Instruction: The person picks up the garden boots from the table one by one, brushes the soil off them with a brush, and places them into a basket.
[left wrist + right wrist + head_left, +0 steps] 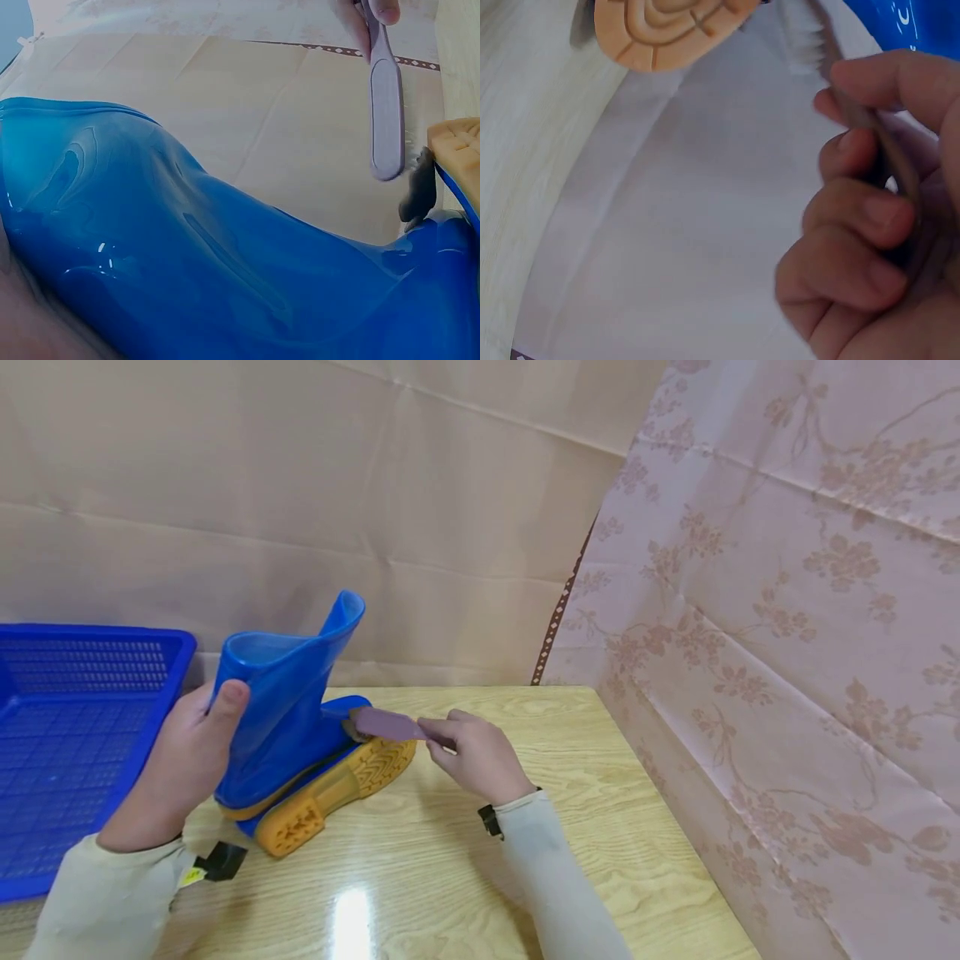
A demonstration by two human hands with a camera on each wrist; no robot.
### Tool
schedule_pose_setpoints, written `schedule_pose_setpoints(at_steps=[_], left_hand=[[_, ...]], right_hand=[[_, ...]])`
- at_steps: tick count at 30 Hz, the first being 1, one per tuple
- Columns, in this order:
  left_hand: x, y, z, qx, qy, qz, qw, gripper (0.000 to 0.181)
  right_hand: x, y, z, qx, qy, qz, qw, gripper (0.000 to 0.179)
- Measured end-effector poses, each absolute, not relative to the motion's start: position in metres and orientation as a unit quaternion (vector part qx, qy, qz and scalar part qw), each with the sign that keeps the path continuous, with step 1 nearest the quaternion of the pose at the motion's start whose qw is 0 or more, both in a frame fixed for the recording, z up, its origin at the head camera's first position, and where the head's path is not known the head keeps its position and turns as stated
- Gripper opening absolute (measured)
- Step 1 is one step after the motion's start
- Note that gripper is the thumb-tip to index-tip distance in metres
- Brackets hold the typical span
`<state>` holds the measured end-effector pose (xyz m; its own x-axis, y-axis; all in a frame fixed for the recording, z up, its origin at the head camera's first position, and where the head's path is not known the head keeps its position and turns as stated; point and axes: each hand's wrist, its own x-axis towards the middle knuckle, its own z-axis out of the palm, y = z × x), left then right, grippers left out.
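Observation:
My left hand grips a blue rain boot by its shaft, thumb on the near side and fingers hidden behind it. This boot stands tilted, its toe pointing right. A second boot lies on its side against it, its yellow-orange sole facing me. In my right hand is the handle of a mauve brush, with fingers curled round it. White bristles show in the right wrist view. The brush head overlaps the held boot's toe in the head view. A dark patch shows near that toe.
A blue plastic basket stands at the left, close beside my left hand. The wood-grain table ends at a beige cloth behind and a pink floral cloth on the right.

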<state>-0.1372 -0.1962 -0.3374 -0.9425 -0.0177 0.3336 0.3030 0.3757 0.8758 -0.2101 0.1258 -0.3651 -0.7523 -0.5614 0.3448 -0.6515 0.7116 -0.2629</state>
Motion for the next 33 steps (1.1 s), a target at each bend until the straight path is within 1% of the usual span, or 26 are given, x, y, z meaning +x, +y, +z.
schedule_pose_setpoints(at_steps=[5, 7, 9, 11, 13, 16, 18, 20, 26, 33], left_hand=[[-0.137, -0.196, -0.337, -0.077, -0.815, -0.555, 0.148, 0.063], [-0.137, -0.196, -0.337, -0.072, -0.815, -0.555, 0.149, 0.063], [-0.137, -0.196, -0.336, -0.067, -0.816, -0.555, 0.15, 0.064], [-0.138, -0.197, -0.336, -0.063, -0.816, -0.554, 0.15, 0.065], [-0.138, -0.197, -0.336, -0.062, -0.816, -0.555, 0.15, 0.065], [-0.138, -0.197, -0.337, -0.06, -0.815, -0.557, 0.149, 0.066], [-0.138, -0.197, -0.337, -0.06, -0.814, -0.559, 0.148, 0.066], [-0.139, -0.197, -0.337, -0.06, -0.813, -0.56, 0.148, 0.065], [-0.139, -0.196, -0.337, -0.066, -0.813, -0.558, 0.152, 0.063], [-0.139, -0.199, -0.339, -0.061, -0.816, -0.552, 0.16, 0.059]], right_hand=[[-0.214, 0.132, -0.363, 0.267, -0.937, 0.197, 0.109, 0.028], [-0.215, 0.134, -0.363, 0.239, -0.943, 0.199, 0.117, 0.028], [-0.216, 0.135, -0.364, 0.229, -0.941, 0.207, 0.135, 0.028], [-0.215, 0.133, -0.364, 0.258, -0.928, 0.218, 0.156, 0.029], [-0.214, 0.129, -0.365, 0.32, -0.904, 0.228, 0.17, 0.031], [-0.211, 0.121, -0.368, 0.408, -0.873, 0.215, 0.158, 0.032], [-0.21, 0.118, -0.37, 0.424, -0.871, 0.203, 0.143, 0.032], [-0.211, 0.117, -0.372, 0.405, -0.883, 0.195, 0.135, 0.032], [-0.214, 0.127, -0.369, 0.308, -0.914, 0.228, 0.135, 0.03], [-0.218, 0.134, -0.368, 0.241, -0.937, 0.218, 0.13, 0.028]])
